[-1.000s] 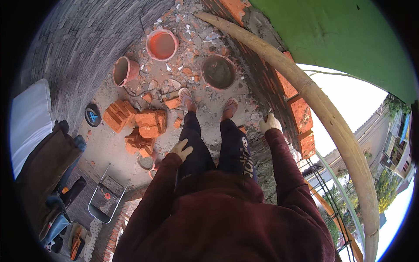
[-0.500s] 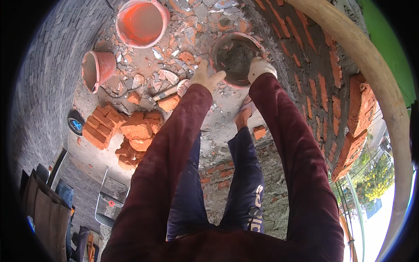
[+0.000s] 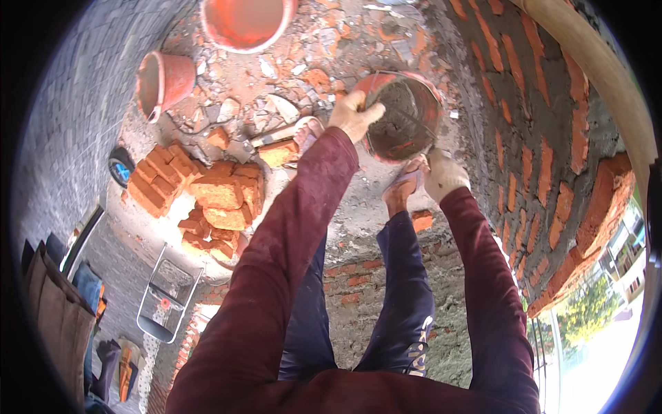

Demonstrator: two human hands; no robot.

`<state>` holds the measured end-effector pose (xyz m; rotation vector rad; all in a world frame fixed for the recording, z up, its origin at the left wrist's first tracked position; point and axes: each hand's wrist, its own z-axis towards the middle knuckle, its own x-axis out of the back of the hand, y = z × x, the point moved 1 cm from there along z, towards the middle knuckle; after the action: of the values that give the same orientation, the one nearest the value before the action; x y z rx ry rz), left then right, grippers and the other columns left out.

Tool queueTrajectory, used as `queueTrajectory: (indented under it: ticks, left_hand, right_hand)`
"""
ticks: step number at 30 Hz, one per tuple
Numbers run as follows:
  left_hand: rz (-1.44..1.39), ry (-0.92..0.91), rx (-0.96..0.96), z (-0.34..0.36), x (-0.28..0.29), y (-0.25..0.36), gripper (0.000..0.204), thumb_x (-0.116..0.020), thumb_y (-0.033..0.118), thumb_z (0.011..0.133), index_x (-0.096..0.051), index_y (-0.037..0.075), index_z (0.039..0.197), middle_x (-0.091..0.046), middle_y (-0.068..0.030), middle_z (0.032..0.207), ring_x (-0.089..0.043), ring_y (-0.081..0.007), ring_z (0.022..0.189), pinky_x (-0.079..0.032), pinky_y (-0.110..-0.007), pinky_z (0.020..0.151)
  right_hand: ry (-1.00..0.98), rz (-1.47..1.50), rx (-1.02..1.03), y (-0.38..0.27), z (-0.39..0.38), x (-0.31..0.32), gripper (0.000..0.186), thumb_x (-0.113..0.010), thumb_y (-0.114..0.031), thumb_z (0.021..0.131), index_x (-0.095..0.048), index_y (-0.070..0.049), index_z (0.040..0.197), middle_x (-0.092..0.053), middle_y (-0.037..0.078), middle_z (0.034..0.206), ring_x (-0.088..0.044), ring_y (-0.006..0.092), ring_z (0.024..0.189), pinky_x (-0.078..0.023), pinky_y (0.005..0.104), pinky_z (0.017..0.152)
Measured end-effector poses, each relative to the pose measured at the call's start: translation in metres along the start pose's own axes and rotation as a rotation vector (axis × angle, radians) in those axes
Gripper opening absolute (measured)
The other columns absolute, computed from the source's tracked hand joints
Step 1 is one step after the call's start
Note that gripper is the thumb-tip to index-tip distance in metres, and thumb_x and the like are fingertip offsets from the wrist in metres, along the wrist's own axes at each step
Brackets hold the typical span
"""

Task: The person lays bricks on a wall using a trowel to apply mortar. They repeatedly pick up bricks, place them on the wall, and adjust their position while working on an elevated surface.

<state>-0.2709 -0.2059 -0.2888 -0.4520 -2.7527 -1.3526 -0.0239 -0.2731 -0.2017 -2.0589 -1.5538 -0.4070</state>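
Observation:
A round bucket of grey mortar (image 3: 407, 121) with a red rim is tilted slightly on the rubble floor in front of me. My gloved left hand (image 3: 357, 116) grips its upper-left rim, thumb and fingers at the edge. At the lower-right rim, my gloved right hand (image 3: 443, 174) is closed on the bucket, its fingertips partly hidden. My feet in sandals (image 3: 407, 183) stand just below the bucket. Near the left foot lie a loose brick (image 3: 277, 154) and a tool with a pale handle (image 3: 270, 135).
Two more red buckets (image 3: 174, 86) (image 3: 245, 27) stand upper left. Brick piles (image 3: 221, 193) sit left of my legs, near a metal step ladder (image 3: 160, 324) and hanging clothes (image 3: 58, 324). A mortared brick wall (image 3: 517, 117), topped by a bamboo pole (image 3: 607, 83), rises close on the right.
I have bent down and both hands have moved from my sides onto the mortar bucket. Since half a second ago the bucket has shifted right and slightly nearer to me.

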Motion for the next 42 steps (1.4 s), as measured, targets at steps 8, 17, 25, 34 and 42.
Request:
queueTrajectory:
  ticks: [8, 17, 25, 34, 42]
  left_hand:
    - [-0.534, 0.617, 0.140, -0.140, 0.134, 0.013, 0.027, -0.076, 0.015, 0.095, -0.057, 0.011, 0.078, -0.053, 0.0076, 0.076, -0.044, -0.0056, 0.067, -0.040, -0.025, 0.059]
    - [-0.114, 0.931, 0.198, -0.086, 0.279, -0.020, 0.032, -0.081, 0.020, 0.091, -0.057, 0.011, 0.072, -0.053, 0.0048, 0.068, -0.044, -0.0082, 0.062, -0.042, -0.031, 0.058]
    - [-0.197, 1.055, 0.181, -0.032, 0.321, -0.036, 0.048, -0.085, 0.029, 0.086, -0.046, 0.007, 0.069, -0.042, 0.0004, 0.065, -0.038, -0.0142, 0.061, -0.041, -0.036, 0.057]
    - [-0.719, 1.116, 0.035, -0.014, 0.315, -0.070, 0.047, -0.082, 0.021, 0.089, -0.040, 0.014, 0.068, -0.038, 0.0062, 0.068, -0.032, -0.0087, 0.063, -0.033, -0.030, 0.054]
    - [-0.643, 0.861, 0.041, -0.118, 0.322, -0.004, 0.032, -0.079, 0.005, 0.085, -0.051, 0.011, 0.071, -0.057, 0.0031, 0.068, -0.047, -0.0052, 0.058, -0.043, -0.027, 0.050]
  right_hand:
    - [0.060, 0.404, 0.268, -0.104, -0.074, 0.112, 0.029, -0.060, -0.010, 0.085, -0.049, 0.001, 0.110, -0.061, 0.029, 0.084, -0.064, 0.0520, 0.082, -0.049, 0.0561, 0.071]
    - [0.186, -0.631, 0.474, -0.345, 0.169, 0.204, 0.029, -0.061, -0.019, 0.092, -0.079, -0.005, 0.110, -0.076, 0.021, 0.110, -0.075, 0.0375, 0.102, -0.059, 0.0496, 0.088]
    - [0.097, -0.767, 0.486, -0.366, 0.269, 0.194, 0.032, -0.062, -0.023, 0.090, -0.078, -0.004, 0.112, -0.076, 0.019, 0.107, -0.075, 0.0336, 0.095, -0.059, 0.0456, 0.080]
    - [-0.328, -0.046, 0.449, -0.336, 0.134, 0.254, 0.050, -0.074, -0.027, 0.089, -0.067, -0.001, 0.132, -0.072, 0.009, 0.097, -0.069, 0.0223, 0.085, -0.055, 0.0356, 0.077]
    - [0.183, -0.761, 0.869, -0.407, 0.055, 0.143, 0.043, -0.068, -0.014, 0.085, -0.063, -0.003, 0.126, -0.072, 0.018, 0.095, -0.074, 0.0371, 0.087, -0.060, 0.0444, 0.076]
